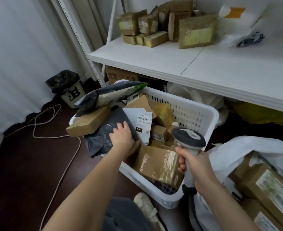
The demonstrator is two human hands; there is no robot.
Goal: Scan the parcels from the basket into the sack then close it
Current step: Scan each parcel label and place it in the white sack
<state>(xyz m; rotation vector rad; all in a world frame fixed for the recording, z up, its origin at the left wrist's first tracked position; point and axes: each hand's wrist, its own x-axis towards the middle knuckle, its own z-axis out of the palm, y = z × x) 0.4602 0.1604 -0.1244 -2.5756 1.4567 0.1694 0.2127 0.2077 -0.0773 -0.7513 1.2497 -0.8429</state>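
A white plastic basket [197, 114] on the floor holds several cardboard boxes and plastic mailers. My left hand [121, 135] grips the edge of a dark grey mailer bag [109, 129] that hangs over the basket's left rim. Beside it lies a white mailer with a barcode label [143, 124]. My right hand [195, 161] grips the handle of a grey barcode scanner [188, 136], its head held above the basket's right side. At the lower right the white sack [247, 147] stands open with brown boxes [267, 182] inside.
A white shelf [170, 59] above the basket carries several brown parcels and a white bag. A small black-lined bin [67, 87] stands by the wall at left. A pale cable [57, 135] loops over the dark floor. My knee and shoe show at the bottom.
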